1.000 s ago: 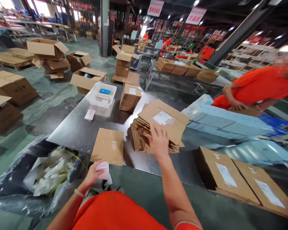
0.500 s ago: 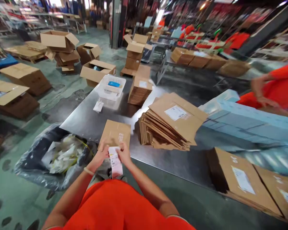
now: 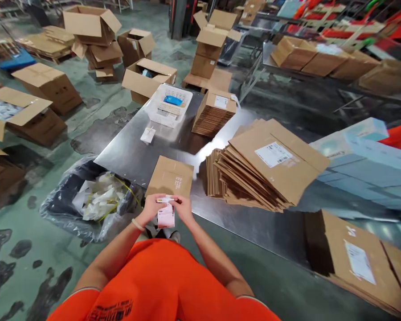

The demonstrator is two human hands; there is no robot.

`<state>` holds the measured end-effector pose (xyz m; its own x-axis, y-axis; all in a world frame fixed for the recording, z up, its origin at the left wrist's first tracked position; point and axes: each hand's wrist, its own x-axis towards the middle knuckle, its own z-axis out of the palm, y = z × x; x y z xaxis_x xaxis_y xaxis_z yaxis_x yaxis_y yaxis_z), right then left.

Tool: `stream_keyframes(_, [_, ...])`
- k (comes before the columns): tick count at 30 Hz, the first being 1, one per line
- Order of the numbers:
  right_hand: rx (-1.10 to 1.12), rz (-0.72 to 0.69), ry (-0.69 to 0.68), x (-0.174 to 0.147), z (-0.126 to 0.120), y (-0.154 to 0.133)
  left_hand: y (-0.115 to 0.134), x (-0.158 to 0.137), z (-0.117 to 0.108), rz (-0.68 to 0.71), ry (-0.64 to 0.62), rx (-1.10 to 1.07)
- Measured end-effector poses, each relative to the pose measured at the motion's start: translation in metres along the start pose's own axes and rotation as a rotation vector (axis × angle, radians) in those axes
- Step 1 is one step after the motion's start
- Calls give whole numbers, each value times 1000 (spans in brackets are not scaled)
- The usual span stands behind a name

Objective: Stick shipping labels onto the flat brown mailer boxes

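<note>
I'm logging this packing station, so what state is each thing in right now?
left hand: gripping the label's top edge
right hand: gripping the label too
label: hanging down between both hands
flat carton: folded flat, lying on the table edge
carton stack: flattened, fanned askew
white basket: upright, holding a blue item
bin bag: open, holding paper scraps

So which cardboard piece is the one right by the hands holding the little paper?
Find the long shiny metal table. At its near edge, just beyond the left hand and right hand pinching a white label, lies one flat cardboard piece. It lies alone and bears no white sticker, unlike the fanned cardboard stack beside it.
</note>
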<state>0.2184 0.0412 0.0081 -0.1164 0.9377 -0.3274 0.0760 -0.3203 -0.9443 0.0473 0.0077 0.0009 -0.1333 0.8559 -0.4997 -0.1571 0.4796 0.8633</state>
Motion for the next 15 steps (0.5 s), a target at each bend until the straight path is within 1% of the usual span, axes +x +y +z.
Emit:
stream_keyframes(2, [-69,-27,42,-5,3,8,-2,3,1,-19,5,31])
stream_keyframes(4, [-159,-99,69,-6,4,15,-4,7,0,-39,5,52])
stream_keyframes(6, [-267,-182,112,5,0,17,-8,8,-5,-110,-36,64])
stream_keyframes(8, [-387,-191,186,31,-7,14,-16,7,-11,-213,-104,79])
stream_keyframes(10, [-482,-132,248,69,-13,9,-28,4,-16,-313,-194,63])
stream_keyframes(13, [-552,-77,261,126,-16,5,-48,2,-18,-384,-276,27])
stream_keyframes(15, [-596,-60,257,152,-14,7,-62,3,-18,-394,-281,54])
